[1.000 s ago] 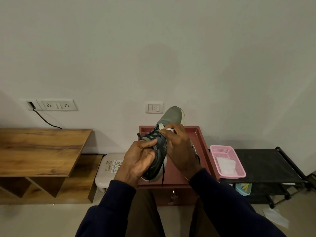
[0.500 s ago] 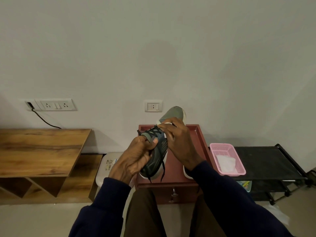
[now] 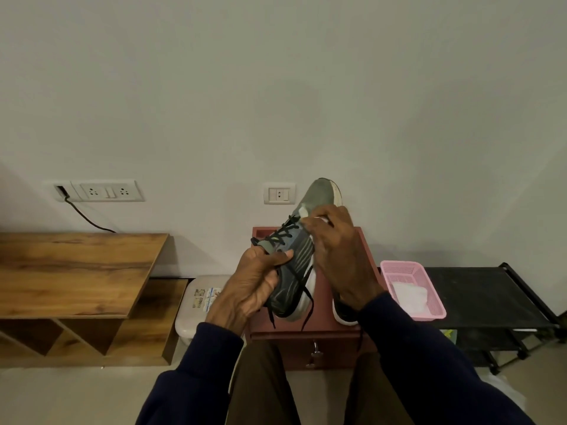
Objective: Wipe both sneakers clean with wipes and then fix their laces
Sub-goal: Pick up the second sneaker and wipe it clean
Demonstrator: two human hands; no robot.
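Observation:
A grey and dark blue sneaker [image 3: 302,259] with black laces is held up above the red-brown tray table [image 3: 322,328], toe pointing away. My left hand [image 3: 248,289] grips its heel and tongue end. My right hand [image 3: 340,256] presses a white wipe [image 3: 319,219] against the upper near the toe. Loose lace ends hang from the heel side. The second sneaker [image 3: 343,314] lies on the table, mostly hidden under my right wrist.
A pink basket [image 3: 429,299] holding white wipes sits on a black rack [image 3: 491,296] to the right. A wooden shelf unit [image 3: 73,271] stands at the left, a white bin [image 3: 196,305] beside it. The wall behind carries sockets.
The sneaker has tilted a little more upright in my hands. My right hand has slid with the wipe along the upper, near the toe end of the lacing.

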